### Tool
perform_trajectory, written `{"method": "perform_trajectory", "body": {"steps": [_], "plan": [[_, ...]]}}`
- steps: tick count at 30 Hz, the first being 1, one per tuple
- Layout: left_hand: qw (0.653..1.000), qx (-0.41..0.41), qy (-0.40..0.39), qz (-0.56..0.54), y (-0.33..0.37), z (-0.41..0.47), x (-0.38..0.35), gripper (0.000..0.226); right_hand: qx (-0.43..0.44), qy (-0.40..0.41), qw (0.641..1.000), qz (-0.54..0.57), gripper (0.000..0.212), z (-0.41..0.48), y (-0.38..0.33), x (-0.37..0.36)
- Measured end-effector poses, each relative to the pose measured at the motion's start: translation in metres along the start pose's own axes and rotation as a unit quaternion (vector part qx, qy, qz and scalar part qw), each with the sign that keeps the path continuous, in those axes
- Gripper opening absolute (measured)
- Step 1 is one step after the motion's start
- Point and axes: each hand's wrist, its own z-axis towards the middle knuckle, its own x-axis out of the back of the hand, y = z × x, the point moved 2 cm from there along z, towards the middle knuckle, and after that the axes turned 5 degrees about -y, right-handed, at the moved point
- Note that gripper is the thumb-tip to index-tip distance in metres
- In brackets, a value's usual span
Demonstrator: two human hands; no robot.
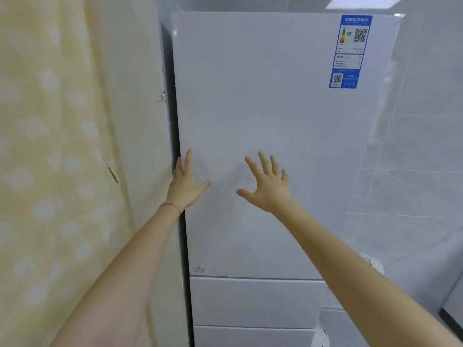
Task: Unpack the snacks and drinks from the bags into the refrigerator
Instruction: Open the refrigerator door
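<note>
Fridge (250,96) fills my view: a tall white cabinet standing upright, long axis vertical, front facing me. It is closed. The upper door (250,221) lies directly behind the fingers, and two shorter drawer fronts (255,300) are stacked well below them.

Both bare arms reach forward at about mid-height of that door. My feed shows the left hand (186,182) at the door's left edge, its fingers (188,159) straight and pointing up, thumb spread toward the right. Its outer fingers lie over the dark gap beside the door. A thin bracelet (171,205) circles that wrist. The right hand (266,186) is just right of the left one, apart from it, fingers fanned wide and straight, thumb pointing back toward the left hand. Neither hand holds anything. I cannot tell whether the palms touch the door or hover just off it.

Far above and right of the fingers, a blue energy label (349,51) sits at the door's top right corner. Left of the fingers hangs a pale yellow curtain (62,146) with white blotches. To their right is a grey-white tiled wall (413,146). Below and right, by the lowest drawer, a white rounded object (320,334) shows partly; I cannot make out what it is.
</note>
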Motion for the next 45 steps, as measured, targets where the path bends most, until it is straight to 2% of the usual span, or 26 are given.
{"method": "perform_trajectory", "body": {"steps": [3, 6, 9, 14, 20, 26, 37, 45], "plan": [[0.994, -0.010, 0.036, -0.101, -0.003, 0.012, 0.001, 0.104, -0.011, 0.006, 1.000, -0.010, 0.088, 0.007, -0.001, 0.001], [0.981, 0.036, 0.047, -0.183, -0.006, 0.022, -0.005, 0.102, -0.019, 0.007, 1.000, 0.001, 0.088, 0.009, 0.002, -0.005], [0.977, 0.060, 0.063, -0.194, -0.010, 0.029, -0.012, 0.094, -0.027, 0.015, 0.999, 0.007, 0.088, 0.007, 0.005, -0.008], [0.971, 0.039, 0.121, -0.201, -0.019, 0.034, -0.017, 0.083, -0.035, 0.024, 0.999, 0.014, 0.088, 0.001, 0.000, -0.009], [0.966, 0.028, 0.136, -0.218, -0.021, 0.037, -0.012, 0.079, -0.025, 0.035, 0.999, 0.006, 0.088, -0.010, -0.012, 0.006], [0.965, 0.053, 0.144, -0.215, -0.023, 0.031, -0.009, 0.061, -0.014, 0.047, 0.999, 0.013, 0.088, -0.033, -0.008, 0.024], [0.953, 0.063, 0.256, -0.147, 0.032, -0.099, 0.013, 0.053, 0.038, 0.028, 0.998, 0.052, 0.087, -0.108, -0.017, 0.050], [0.926, 0.017, 0.327, -0.187, 0.100, -0.211, 0.011, 0.030, 0.082, 0.006, 0.991, 0.101, 0.089, -0.204, -0.003, 0.068]]}}
